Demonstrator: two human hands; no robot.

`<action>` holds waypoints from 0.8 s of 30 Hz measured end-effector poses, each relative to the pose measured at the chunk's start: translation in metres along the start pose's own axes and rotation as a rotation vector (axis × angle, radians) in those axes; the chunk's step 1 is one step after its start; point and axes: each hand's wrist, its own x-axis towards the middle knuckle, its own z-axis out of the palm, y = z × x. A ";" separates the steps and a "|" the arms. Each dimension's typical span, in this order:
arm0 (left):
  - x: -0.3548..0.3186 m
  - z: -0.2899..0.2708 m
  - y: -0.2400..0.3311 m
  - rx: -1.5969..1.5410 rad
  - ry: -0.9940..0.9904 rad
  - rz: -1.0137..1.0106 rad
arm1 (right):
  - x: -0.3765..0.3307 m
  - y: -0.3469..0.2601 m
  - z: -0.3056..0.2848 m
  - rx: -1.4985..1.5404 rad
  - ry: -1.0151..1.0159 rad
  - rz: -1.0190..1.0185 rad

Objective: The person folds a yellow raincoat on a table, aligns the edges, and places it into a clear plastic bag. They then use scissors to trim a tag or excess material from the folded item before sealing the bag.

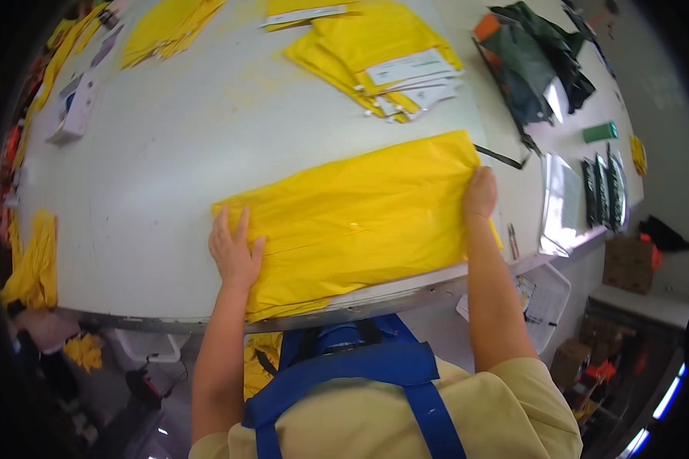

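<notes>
Two hands are pinning a yellow folded sheet flat at the worktop's near edge.

The left hand (235,251) is pressing open-palmed on the yellow sheet (356,218), while the right hand (480,193) is pinching its far end (likely keeping it taut) on the worktop (184,145).

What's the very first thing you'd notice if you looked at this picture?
The big bright yellow plastic sheet lying folded at the near edge of the white table, with the left hand flat on its left end and the right hand on its right edge. Behind it, a stack of yellow packets sits at the far side.
</notes>
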 end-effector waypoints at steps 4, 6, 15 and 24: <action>0.037 0.004 -0.011 -0.050 0.013 -0.024 | -0.004 -0.010 -0.001 0.066 0.077 -0.036; 0.043 0.010 -0.009 0.029 -0.010 -0.031 | -0.005 -0.007 -0.001 0.103 0.052 -0.044; -0.009 -0.001 -0.033 -0.583 -0.007 -0.605 | -0.009 -0.033 -0.033 -0.048 0.263 -0.222; -0.011 -0.111 0.019 -1.622 -0.306 -0.660 | -0.170 -0.158 -0.010 1.372 -0.663 -0.025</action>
